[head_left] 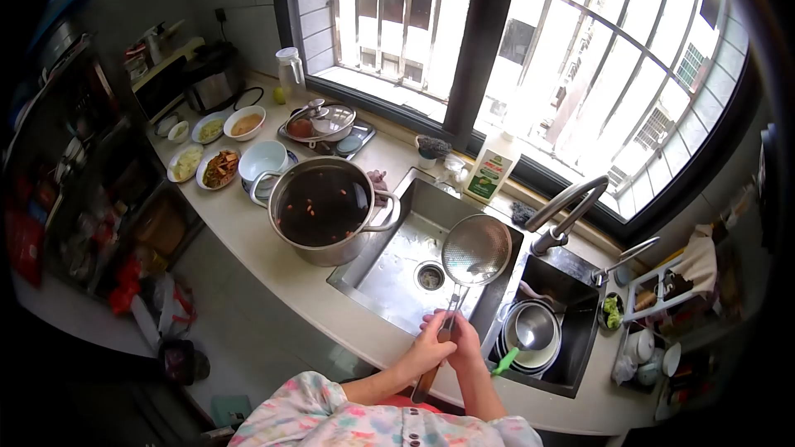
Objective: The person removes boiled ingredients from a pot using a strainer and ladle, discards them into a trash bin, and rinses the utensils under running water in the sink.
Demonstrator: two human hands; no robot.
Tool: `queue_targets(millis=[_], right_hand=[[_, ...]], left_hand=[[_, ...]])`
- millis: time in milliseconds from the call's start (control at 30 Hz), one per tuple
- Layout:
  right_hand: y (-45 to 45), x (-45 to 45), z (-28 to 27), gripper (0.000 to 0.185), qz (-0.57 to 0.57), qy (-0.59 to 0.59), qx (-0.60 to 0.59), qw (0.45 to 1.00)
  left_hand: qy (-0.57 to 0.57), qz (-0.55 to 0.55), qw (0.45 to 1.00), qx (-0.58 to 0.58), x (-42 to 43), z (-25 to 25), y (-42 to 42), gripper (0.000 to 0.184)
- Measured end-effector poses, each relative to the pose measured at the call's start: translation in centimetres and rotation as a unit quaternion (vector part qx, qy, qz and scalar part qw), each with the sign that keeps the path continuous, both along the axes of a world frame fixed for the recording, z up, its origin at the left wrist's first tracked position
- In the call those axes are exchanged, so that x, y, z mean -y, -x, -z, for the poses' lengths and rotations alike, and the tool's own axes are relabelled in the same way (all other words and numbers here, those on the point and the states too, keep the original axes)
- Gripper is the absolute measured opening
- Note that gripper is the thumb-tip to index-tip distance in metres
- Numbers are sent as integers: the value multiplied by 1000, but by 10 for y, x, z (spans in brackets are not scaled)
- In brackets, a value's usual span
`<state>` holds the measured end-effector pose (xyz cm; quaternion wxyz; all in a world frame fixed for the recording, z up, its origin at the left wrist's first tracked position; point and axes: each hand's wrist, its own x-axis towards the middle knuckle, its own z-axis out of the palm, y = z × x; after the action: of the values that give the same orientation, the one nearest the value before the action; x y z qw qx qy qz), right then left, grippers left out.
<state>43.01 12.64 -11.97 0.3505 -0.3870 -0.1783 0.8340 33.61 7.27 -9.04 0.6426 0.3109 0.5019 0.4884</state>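
Note:
Both my hands are closed round the handle of a metal strainer (477, 250), my left hand (429, 349) on the left side and my right hand (465, 343) against it on the right. The round perforated bowl of the strainer is held over the steel sink (377, 269), to the right of the drain. Its brown handle end sticks out below my hands. On the counter left of the sink stands a large two-handled pot (325, 250), full of dark liquid with several small reddish bits floating in it.
A second, darker sink (571, 348) holds stacked bowls and a green-handled utensil (505, 362). The faucet (571, 207) rises behind. Dishes of food, including a browned dish (221, 169), and a glass-lidded pan (319, 122) stand at the back left. A white bottle (490, 172) is by the window.

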Motion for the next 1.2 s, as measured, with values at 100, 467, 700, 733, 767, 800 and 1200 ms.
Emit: queue_targets(millis=[100,467,700,733,767,800,1200], right_hand=[[0,-9,39,27,4,-24,38,999],[-77,-6,0,20,-25,-67,180,981],[-80,6,-19,39,-67,-196,182,961],[-84,3,-17,51,-72,-192,172,964],[-85,3,-14,51,-71,-215,210,951],[-87,5,-9,51,-69,-236,249,937],[-116,-32,-25,40,-61,-202,-67,975]], left_hand=[[7,-26,999,34,0,3,5,59],[-27,27,742,-670,51,19,69,62],[-21,14,728,-685,72,17,62,59],[-5,14,731,-683,75,21,59,58],[10,15,733,-680,78,27,57,57],[-9,4,753,-658,81,40,59,58],[26,-141,990,5,57,-101,95,65]])
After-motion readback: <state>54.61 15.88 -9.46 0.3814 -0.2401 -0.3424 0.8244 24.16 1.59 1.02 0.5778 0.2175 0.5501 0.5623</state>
